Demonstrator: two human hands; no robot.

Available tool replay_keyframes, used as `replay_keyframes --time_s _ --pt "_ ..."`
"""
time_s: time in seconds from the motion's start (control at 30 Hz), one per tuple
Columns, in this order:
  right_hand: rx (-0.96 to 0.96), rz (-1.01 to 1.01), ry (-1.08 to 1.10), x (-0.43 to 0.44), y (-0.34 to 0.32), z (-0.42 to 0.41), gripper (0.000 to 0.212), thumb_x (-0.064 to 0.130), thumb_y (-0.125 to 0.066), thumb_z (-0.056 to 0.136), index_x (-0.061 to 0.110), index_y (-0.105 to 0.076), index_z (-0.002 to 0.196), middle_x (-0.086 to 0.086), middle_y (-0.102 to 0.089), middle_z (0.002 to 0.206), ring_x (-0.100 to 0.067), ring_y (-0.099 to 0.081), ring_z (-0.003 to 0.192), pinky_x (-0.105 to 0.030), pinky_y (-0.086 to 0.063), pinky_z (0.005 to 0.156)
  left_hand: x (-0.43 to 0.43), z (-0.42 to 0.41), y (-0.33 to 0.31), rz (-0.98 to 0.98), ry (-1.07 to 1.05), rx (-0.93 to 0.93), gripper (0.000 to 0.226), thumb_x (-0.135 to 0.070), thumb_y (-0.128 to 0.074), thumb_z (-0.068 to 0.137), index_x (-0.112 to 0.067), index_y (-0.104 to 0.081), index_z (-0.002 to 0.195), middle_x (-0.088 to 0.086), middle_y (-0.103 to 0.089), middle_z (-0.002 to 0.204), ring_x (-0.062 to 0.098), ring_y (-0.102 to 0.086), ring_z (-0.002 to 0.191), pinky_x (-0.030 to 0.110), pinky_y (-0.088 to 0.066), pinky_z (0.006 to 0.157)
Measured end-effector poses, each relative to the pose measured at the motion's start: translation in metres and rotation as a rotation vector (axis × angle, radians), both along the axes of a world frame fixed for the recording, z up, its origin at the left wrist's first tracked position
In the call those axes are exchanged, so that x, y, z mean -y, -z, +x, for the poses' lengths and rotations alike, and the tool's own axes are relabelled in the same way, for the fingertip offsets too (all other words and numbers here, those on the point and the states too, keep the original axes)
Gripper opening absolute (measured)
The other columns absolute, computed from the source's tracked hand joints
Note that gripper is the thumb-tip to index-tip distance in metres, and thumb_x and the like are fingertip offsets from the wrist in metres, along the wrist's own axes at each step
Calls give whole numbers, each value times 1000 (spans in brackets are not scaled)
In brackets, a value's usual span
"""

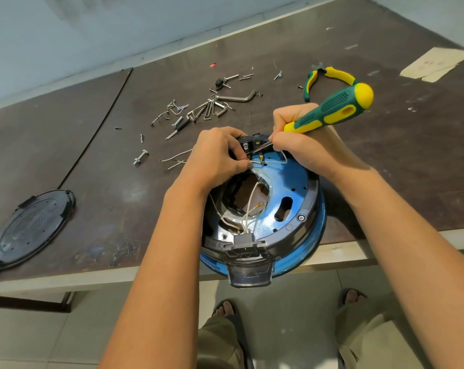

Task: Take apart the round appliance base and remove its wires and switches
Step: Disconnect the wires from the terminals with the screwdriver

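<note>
Screws (175, 123), pliers (332, 74) beyond base (292, 187); left hand (214, 155), right hand (305, 147) seemingly crowd its switch (248, 147).

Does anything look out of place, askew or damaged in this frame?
Yes. The round appliance base hangs partly past the table's front edge. That looks precarious while the left hand pinches a white wire and the right hand works the screwdriver at it. Loose screws and hex keys lie scattered behind it.

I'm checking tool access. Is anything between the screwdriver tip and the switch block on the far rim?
Nothing visible does. The screwdriver in the right hand has its shaft at the switch block; the left hand pinches a white wire just beside it, not across the tip.
</note>
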State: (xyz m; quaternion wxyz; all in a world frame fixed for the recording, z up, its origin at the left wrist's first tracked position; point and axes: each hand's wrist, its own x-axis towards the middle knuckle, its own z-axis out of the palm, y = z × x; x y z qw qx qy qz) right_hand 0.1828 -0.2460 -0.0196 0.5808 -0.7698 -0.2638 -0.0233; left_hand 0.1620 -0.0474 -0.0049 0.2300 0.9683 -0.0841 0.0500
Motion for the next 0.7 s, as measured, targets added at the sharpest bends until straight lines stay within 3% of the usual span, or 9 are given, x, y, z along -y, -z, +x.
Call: replay_keyframes --time_s 0.3,0.43,0.5,0.7 --pt "-131 42 83 -8 -8 6 23 1 -60 69 11 -42 59 0 -33 56 -14 -36 56 -29 -33 57 -1 1 1 5 -2 8 4 -17 -84 72 -18 -80 71 -17 -59 108 6 -60 100 18 -44 84" --pt "-164 110 43 -9 -9 9 32 -3 -57 66 16 -36 53 3 -30 53 -17 -35 59 -34 -33 63 -1 1 -1 14 -5 -7 6 -18 -84 73 -21 -79 71 -17 -58 110 5 -57 102 1 -35 76" --pt "-171 125 28 -9 -9 10 33 -4 -57 65 17 -35 52 6 -30 52 -17 -35 58 -34 -33 63 -1 1 -1 15 -10 -10 5 -18 -84 73 -21 -79 72 -16 -59 112 4 -56 102 -2 -33 74" --pt "-221 200 28 -11 -10 13 36 -7 -53 62 20 -33 48 7 -28 49 -21 -34 59 -37 -34 70 0 0 -2 -5 -11 -20 7 -18 -84 74 -21 -78 71 -9 -62 120 4 -56 103 18 -42 88"
